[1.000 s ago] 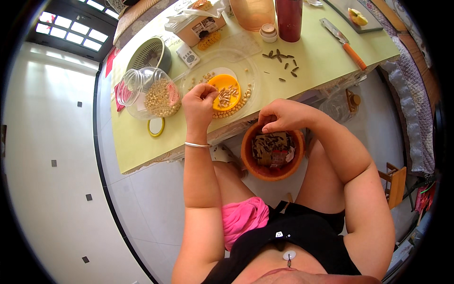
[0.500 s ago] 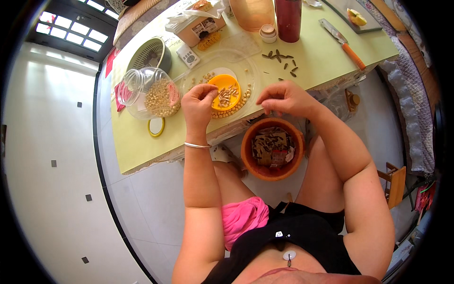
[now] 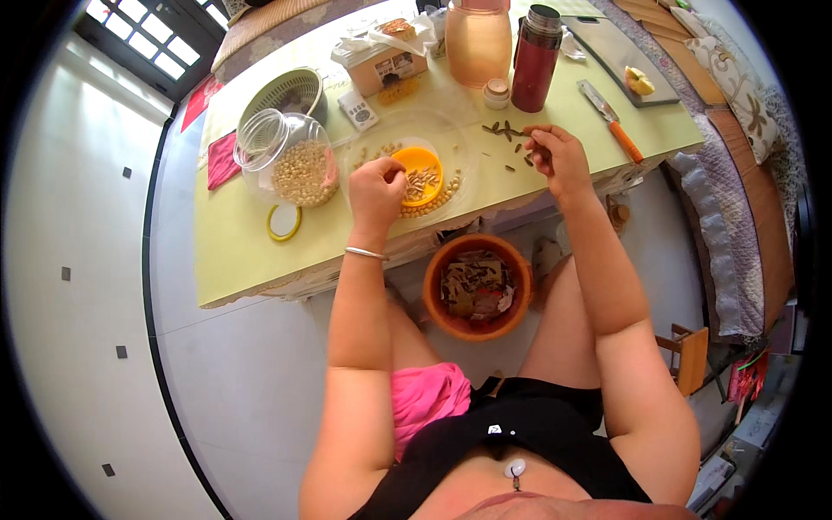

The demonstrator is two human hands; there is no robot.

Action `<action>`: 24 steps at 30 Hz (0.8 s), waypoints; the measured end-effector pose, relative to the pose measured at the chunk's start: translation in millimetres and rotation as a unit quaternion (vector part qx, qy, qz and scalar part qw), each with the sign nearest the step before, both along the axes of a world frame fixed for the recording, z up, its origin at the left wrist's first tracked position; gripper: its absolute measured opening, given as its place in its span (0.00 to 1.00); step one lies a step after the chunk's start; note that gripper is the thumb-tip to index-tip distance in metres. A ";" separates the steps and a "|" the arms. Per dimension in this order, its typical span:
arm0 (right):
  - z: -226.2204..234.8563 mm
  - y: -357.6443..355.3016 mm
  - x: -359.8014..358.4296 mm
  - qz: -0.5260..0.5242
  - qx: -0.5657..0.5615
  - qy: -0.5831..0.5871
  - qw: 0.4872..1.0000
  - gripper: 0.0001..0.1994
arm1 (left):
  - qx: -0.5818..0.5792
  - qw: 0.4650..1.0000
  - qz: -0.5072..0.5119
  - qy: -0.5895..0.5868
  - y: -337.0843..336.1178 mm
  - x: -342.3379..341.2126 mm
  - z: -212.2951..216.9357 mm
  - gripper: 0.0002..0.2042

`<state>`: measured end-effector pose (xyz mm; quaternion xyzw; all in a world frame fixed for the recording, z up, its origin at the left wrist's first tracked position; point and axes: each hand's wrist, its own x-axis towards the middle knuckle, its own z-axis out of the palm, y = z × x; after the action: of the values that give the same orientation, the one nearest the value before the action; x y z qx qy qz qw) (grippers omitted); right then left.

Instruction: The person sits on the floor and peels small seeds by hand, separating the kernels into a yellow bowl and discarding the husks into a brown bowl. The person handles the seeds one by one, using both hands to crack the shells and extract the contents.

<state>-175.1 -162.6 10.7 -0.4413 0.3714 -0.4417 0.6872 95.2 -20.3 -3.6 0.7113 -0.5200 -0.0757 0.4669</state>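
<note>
Forearm (image 3: pixel 358 303) aimed at twelve o'clock, the left hand (image 3: pixel 376 195) holds its fingers (image 3: pixel 395 173) together at nine o'clock of the yellow dish (image 3: pixel 422 158) of pale kernels (image 3: pixel 422 184), while the right hand (image 3: pixel 561 162), angled toward eleven, curls at three o'clock of the dark seeds (image 3: pixel 509 132), its grip unclear.

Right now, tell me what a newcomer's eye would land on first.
Probably the bright yellow dish of pale kernels, just right of the left hand on the table. Next, the round orange bucket on the floor below the table's near edge. Then the tall red flask, standing beyond the right hand, which is at the dark seeds.
</note>
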 end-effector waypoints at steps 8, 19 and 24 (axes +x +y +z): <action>-14.1 8.5 -19.8 -0.045 -0.023 0.085 0.995 0.08 | -0.030 0.994 -0.040 0.096 7.2 8.4 -3.4 0.05; -12.7 15.8 -7.9 0.055 -0.044 0.081 0.994 0.08 | 0.037 0.982 -0.045 -0.179 14.8 -4.4 11.2 0.06; -9.1 14.1 -14.2 0.058 -0.064 0.083 0.993 0.08 | 0.060 0.972 -0.028 -0.226 7.6 -8.8 5.4 0.05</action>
<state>-189.3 -148.4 1.6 -0.5401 0.3717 -0.3855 0.6492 86.4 -12.8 1.9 0.7218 -0.6261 0.0432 0.2917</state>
